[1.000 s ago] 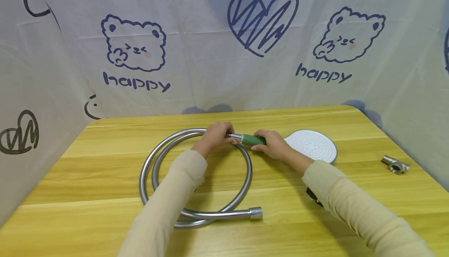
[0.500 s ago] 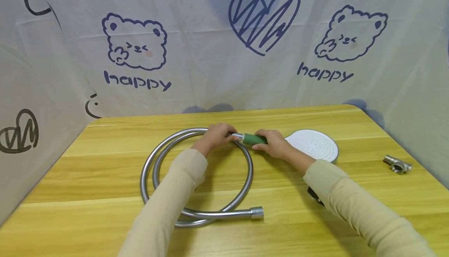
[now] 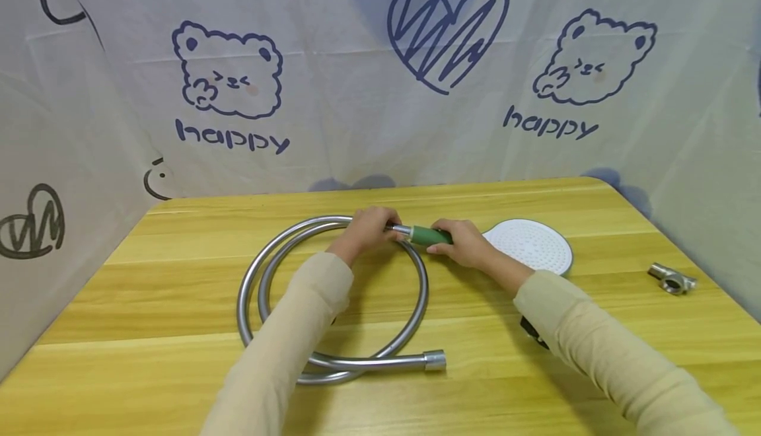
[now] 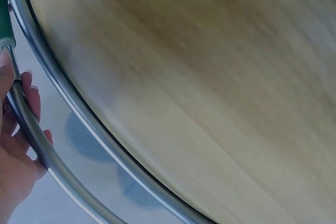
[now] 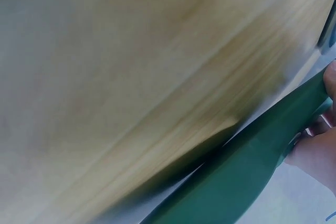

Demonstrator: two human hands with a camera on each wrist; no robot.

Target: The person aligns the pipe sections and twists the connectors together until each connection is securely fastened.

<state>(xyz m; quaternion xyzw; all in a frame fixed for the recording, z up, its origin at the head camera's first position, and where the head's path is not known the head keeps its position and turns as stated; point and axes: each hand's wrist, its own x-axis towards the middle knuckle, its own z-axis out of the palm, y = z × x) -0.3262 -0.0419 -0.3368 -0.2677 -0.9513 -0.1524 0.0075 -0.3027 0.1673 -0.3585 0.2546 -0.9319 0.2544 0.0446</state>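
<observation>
Left hand (image 3: 370, 228) curls round the far end of a silver hose (image 3: 398, 362), coiled on the left and middle of the worktop (image 3: 148, 277), its tip meeting a green handle (image 3: 429, 236). Right hand (image 3: 466, 244) grips that handle, the white-faced shower head (image 3: 529, 246) just right of it. Farther right lies a metal fitting (image 3: 672, 279), well apart.

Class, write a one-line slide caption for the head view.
Left hand grips a silver hose, right hand a green-handled shower head, end to end.
</observation>
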